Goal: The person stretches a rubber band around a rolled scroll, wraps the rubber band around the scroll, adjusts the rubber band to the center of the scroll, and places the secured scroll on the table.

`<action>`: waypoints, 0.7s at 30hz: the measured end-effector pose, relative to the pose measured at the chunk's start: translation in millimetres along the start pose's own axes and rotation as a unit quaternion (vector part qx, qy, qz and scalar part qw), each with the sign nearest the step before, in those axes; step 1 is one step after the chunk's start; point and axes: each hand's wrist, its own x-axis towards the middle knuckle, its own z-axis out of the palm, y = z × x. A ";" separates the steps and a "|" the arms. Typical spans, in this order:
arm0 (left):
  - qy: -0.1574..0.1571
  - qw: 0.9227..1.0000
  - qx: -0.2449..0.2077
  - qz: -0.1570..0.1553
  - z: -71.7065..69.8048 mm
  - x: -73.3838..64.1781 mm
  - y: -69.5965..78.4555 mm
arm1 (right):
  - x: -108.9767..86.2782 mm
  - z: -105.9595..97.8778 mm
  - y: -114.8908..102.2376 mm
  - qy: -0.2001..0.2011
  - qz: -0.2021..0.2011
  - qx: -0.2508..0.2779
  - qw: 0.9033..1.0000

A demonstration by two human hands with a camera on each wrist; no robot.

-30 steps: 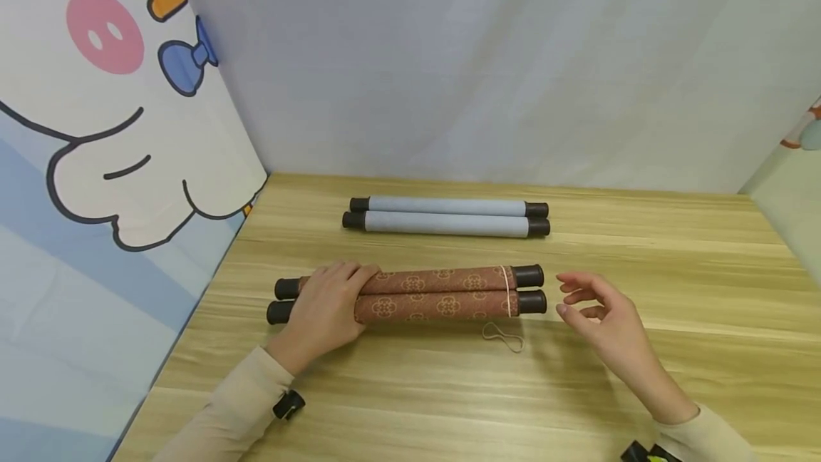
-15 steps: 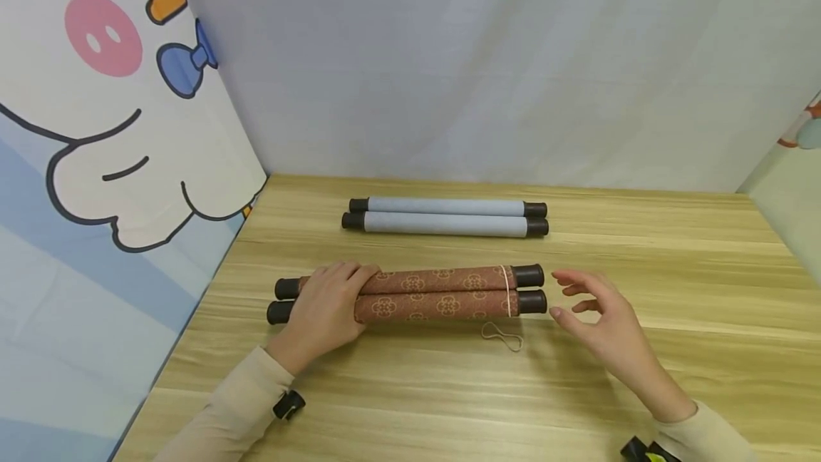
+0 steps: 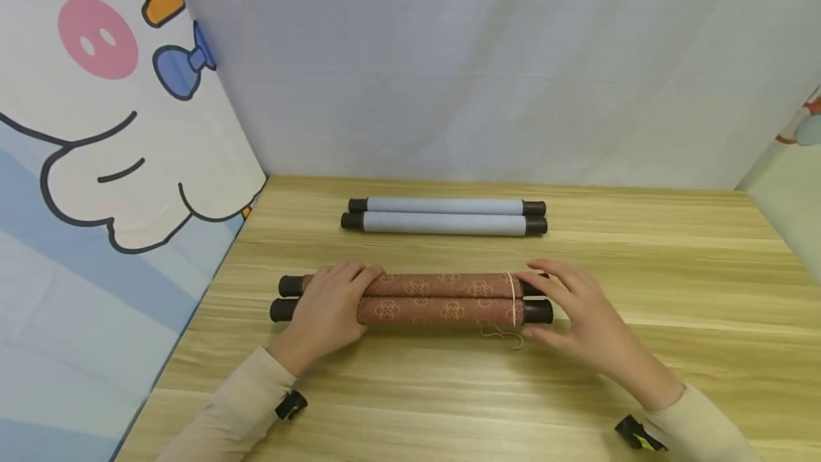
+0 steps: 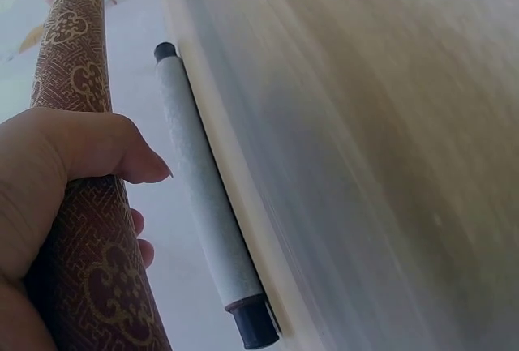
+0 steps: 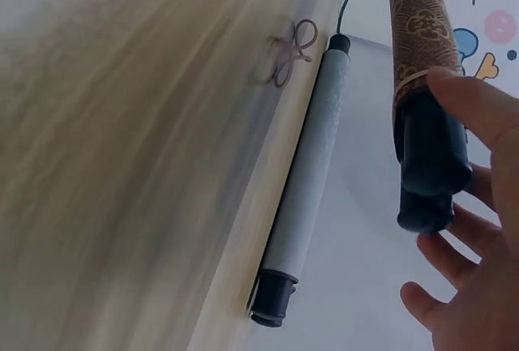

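Two rolled scrolls [image 3: 423, 298], brown with a gold flower pattern and black end knobs, lie side by side above the table. My left hand [image 3: 330, 305] grips both near their left end; in the left wrist view its thumb [image 4: 105, 144] lies across the brown roll. A thin pale elastic band [image 3: 513, 299] circles the pair close to the right knobs. At that end my right hand [image 3: 590, 319] spreads its fingers around the knobs, thumb on the near side. In the right wrist view its thumb [image 5: 478, 108] overlaps the roll beside the band; firm contact is unclear.
A loose looped elastic band [image 3: 503, 338] lies on the wooden table [image 3: 410, 405] below the right end of the pair. Farther back, two light blue scrolls [image 3: 445, 223] with black knobs lie side by side. A pale cloth wall [image 3: 449, 55] rises behind the table.
My right hand has moved left, from beside the knobs to around the right end. The brown scrolls have shifted slightly right and levelled, their right end lower in view. My left hand keeps its grip.
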 end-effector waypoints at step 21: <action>-0.004 1.000 -0.005 0.007 -7.3 4.2 9.9 | 21.1 -12.4 -20.3 -0.072 -0.052 -0.098 0.991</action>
